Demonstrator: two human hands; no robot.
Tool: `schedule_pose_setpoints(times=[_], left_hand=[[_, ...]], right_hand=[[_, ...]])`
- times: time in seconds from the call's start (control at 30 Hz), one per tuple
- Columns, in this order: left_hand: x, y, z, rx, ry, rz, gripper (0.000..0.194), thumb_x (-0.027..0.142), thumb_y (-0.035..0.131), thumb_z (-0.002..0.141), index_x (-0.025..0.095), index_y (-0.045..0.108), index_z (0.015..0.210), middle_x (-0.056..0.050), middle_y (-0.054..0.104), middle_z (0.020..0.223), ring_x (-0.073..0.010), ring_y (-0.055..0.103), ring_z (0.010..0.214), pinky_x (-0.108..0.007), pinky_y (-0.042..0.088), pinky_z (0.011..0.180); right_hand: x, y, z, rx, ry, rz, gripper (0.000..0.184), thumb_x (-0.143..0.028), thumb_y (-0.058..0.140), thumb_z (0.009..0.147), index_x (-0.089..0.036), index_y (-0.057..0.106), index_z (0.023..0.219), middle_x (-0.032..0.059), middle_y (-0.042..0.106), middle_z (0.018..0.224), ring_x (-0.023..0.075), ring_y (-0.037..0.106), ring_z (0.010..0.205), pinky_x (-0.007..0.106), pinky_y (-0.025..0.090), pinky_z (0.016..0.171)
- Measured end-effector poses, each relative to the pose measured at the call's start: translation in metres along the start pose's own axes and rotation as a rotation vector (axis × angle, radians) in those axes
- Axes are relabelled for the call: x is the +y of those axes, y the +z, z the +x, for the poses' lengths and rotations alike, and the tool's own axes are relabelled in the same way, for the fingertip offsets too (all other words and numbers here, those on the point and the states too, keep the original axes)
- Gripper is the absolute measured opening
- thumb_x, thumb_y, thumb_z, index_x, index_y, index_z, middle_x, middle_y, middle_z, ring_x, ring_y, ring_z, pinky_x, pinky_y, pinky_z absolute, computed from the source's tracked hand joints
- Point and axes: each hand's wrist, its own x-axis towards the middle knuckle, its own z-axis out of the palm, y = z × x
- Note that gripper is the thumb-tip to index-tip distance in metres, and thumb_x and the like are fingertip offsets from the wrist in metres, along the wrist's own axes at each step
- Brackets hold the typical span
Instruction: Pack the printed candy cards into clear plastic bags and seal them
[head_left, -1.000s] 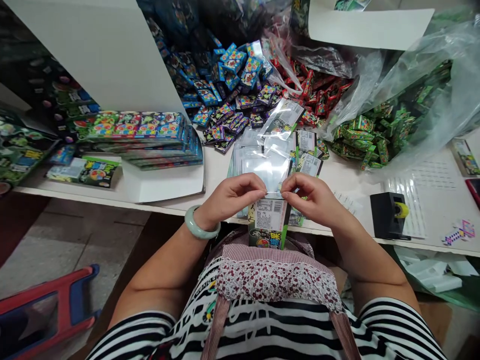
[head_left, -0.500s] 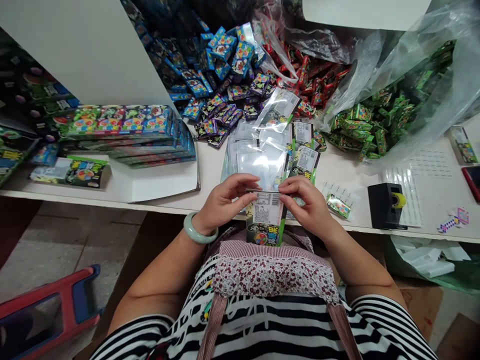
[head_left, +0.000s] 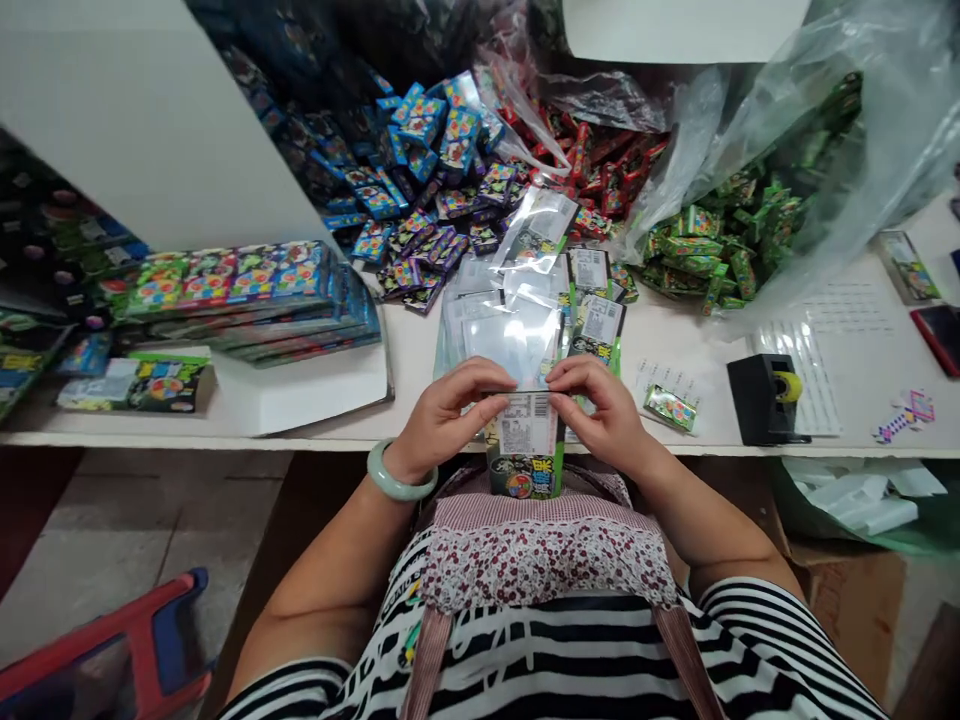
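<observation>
My left hand [head_left: 452, 412] and my right hand [head_left: 602, 408] both pinch the top edge of a flat printed package [head_left: 523, 468] between thumbs and fingertips. It hangs upright at the table's front edge, against my apron. A white label with a barcode covers its upper part; a black and green print with a coloured wheel is below. Behind my fingers lies a pile of flat clear plastic packages [head_left: 491, 330] with similar printed ends.
Loose small boxes lie farther back: blue [head_left: 424, 120], purple [head_left: 431, 245], red [head_left: 615, 180] and green [head_left: 694, 245]. Stacked multi-coloured boxes [head_left: 232, 285] fill a white carton at left. A tape dispenser [head_left: 761, 400] and a small green box [head_left: 670, 407] stand at right.
The view has shifted a little. Both hands keep their pinch on the package's top edge, the fingertips slightly nearer each other.
</observation>
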Motion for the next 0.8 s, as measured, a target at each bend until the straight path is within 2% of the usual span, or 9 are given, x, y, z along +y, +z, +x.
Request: schedule_pose_setpoints(times=[0.1,0.23,0.3,0.43,0.6,0.67,0.8], left_hand=[[-0.004,0.002,0.003,0.026,0.036,0.041,0.009,0.019,0.069,0.088,0.023,0.071,0.096,-0.003,0.068,0.087,-0.0148,0.065,0.084,-0.027,0.055,0.073],[-0.014,0.008,0.0,0.064,-0.055,0.104,0.022,0.026,0.073,0.086,0.023,0.071,0.107,-0.005,0.071,0.099,-0.016,0.067,0.088,-0.027,0.055,0.073],[-0.017,0.01,-0.002,0.096,-0.059,0.091,0.024,0.029,0.074,0.085,0.022,0.07,0.108,-0.005,0.071,0.099,-0.0156,0.067,0.087,-0.026,0.056,0.073],[-0.019,0.01,0.002,0.082,0.021,0.043,0.015,0.026,0.075,0.084,0.023,0.07,0.098,-0.003,0.07,0.089,-0.0149,0.066,0.085,-0.026,0.055,0.074],[-0.019,0.008,0.008,0.079,-0.039,0.076,0.019,0.021,0.074,0.084,0.027,0.071,0.102,-0.001,0.07,0.092,-0.0149,0.065,0.086,-0.026,0.054,0.071],[-0.022,0.009,0.01,0.077,-0.059,0.075,0.019,0.02,0.075,0.082,0.028,0.072,0.099,0.0,0.071,0.093,-0.0167,0.066,0.086,-0.029,0.055,0.071],[-0.03,0.012,0.013,0.119,-0.075,0.047,0.016,0.019,0.078,0.078,0.028,0.071,0.089,0.001,0.072,0.088,-0.0196,0.067,0.085,-0.033,0.055,0.07]], right_hand=[[0.005,0.001,-0.002,0.0,0.022,-0.004,0.003,-0.02,0.056,0.093,-0.023,0.056,0.094,0.0039,0.063,0.099,0.0149,0.062,0.093,0.032,0.052,0.075],[0.013,-0.002,-0.006,0.006,0.115,0.048,0.002,-0.025,0.054,0.094,-0.023,0.054,0.094,0.0047,0.062,0.101,0.0148,0.061,0.096,0.031,0.053,0.076],[0.014,-0.003,-0.006,0.007,0.143,0.074,0.003,-0.026,0.054,0.094,-0.023,0.054,0.094,0.0048,0.062,0.102,0.0148,0.06,0.099,0.031,0.053,0.078],[0.015,-0.003,-0.005,-0.002,0.144,0.083,0.003,-0.026,0.054,0.094,-0.023,0.053,0.094,0.0046,0.061,0.103,0.0143,0.06,0.098,0.031,0.053,0.079],[0.017,-0.001,-0.002,-0.004,0.161,0.04,0.004,-0.027,0.052,0.094,-0.023,0.051,0.093,0.0052,0.062,0.102,0.0144,0.06,0.097,0.03,0.054,0.08],[0.015,-0.001,0.0,-0.006,0.165,0.037,0.004,-0.026,0.053,0.094,-0.023,0.051,0.092,0.0052,0.062,0.101,0.0145,0.06,0.097,0.029,0.055,0.081],[0.013,-0.006,0.002,-0.061,0.262,0.052,0.003,-0.025,0.058,0.093,-0.023,0.056,0.094,0.0017,0.065,0.104,0.0137,0.061,0.1,0.027,0.053,0.086]])
